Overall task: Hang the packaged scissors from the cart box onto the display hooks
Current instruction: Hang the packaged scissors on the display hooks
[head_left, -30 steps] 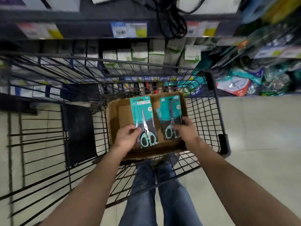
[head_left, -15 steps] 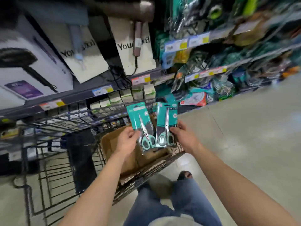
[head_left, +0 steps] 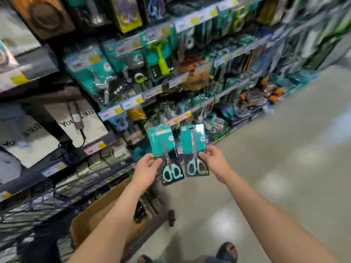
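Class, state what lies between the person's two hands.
The head view shows two packaged scissors between the left hand and the right hand: the left pack and the right pack, side by side, a narrow gap apart.

Not much readable here tbh. The white box [head_left: 91, 128] at roughly 9 o'clock has black letters "YOU" and then "KEI", with the middle hidden behind a brown tool [head_left: 75, 116] hanging in front. The second white box [head_left: 28, 147], further out at 9, starts "YO" and the rest is smeared. Shelf price tags [head_left: 117, 111] and scissors packs [head_left: 159, 141]: print too blurry.
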